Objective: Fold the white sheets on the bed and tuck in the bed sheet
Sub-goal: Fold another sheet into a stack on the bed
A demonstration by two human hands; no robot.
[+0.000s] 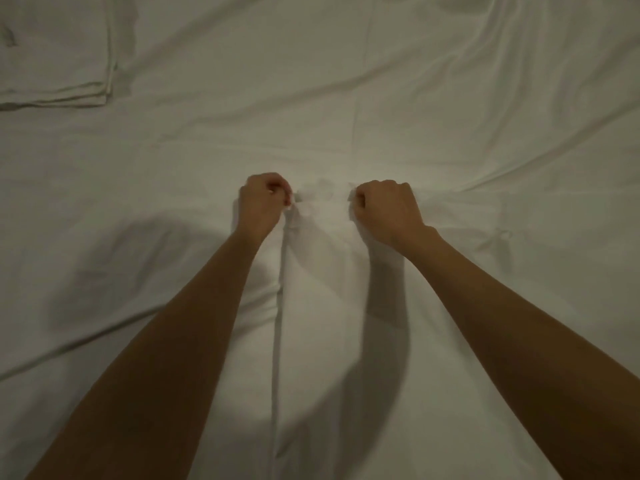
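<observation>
A white sheet (pixel 322 306) lies spread over the bed in front of me, with a long straight edge running from the bottom of the view up toward my hands. My left hand (pixel 263 202) pinches the far end of that edge between curled fingers and thumb. My right hand (pixel 384 209), a short way to the right, grips a bunch of the same sheet in a fist. The cloth between the two hands is crumpled. Beneath it lies the wrinkled white bed sheet (pixel 450 81).
A folded white sheet (pixel 55 50) lies in a flat stack at the far left corner of the bed. A small tie or knot of cloth (pixel 498 237) shows on the fabric to the right of my right arm.
</observation>
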